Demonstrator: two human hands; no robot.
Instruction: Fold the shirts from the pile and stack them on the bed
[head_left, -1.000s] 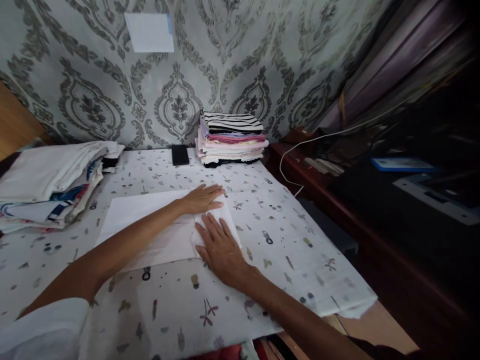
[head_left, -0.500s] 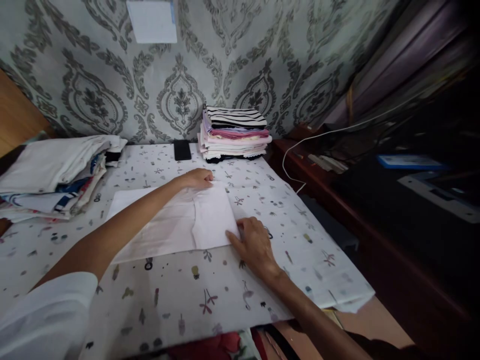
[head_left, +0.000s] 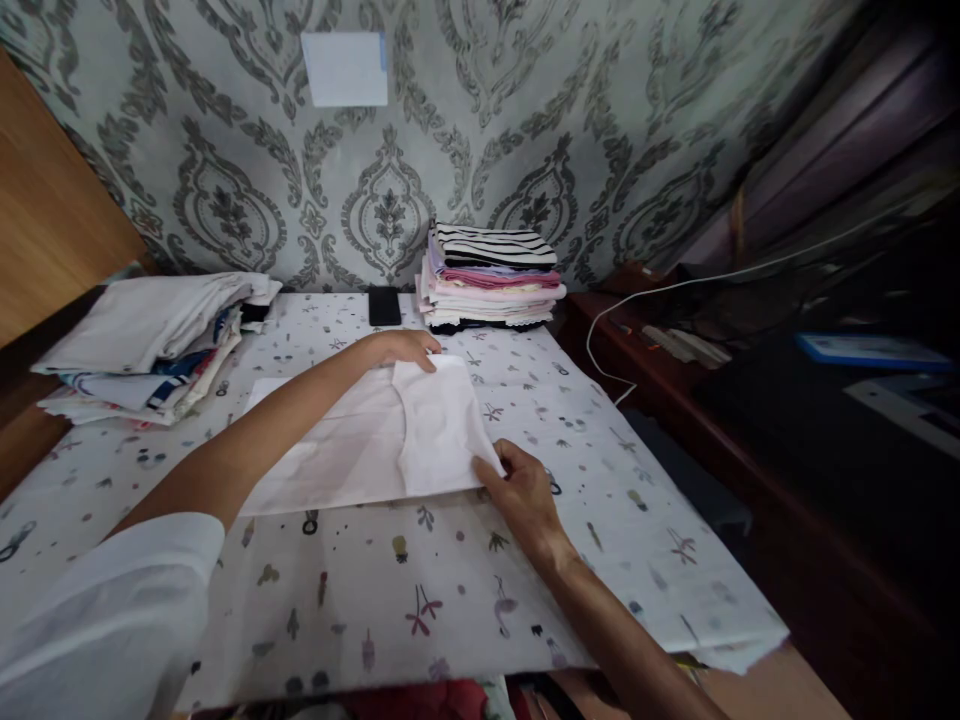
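Observation:
A white folded garment (head_left: 337, 445) lies lengthwise on the patterned cloth, its right end doubled over on itself. The folded-over end is slightly rumpled near my right hand. My left hand (head_left: 401, 348) reaches across the garment and grips its far edge, fingers curled over the fabric. At the near right corner, my right hand (head_left: 521, 485) pinches the garment between thumb and fingers, and that corner is a little raised. Which kind of garment it is cannot be made out.
A white printed cloth (head_left: 352, 590) covers the table. Folded clothes (head_left: 135, 320) are stacked at left, with another clothes stack (head_left: 491, 280) at the back. Beside that lies a black phone (head_left: 385, 306). A white cable (head_left: 675, 287) runs along the dark furniture at right.
My right hand has closed on the near right corner and lifted it slightly, wrinkling the folded end. My left hand stays on the far edge. The camera view has shifted somewhat.

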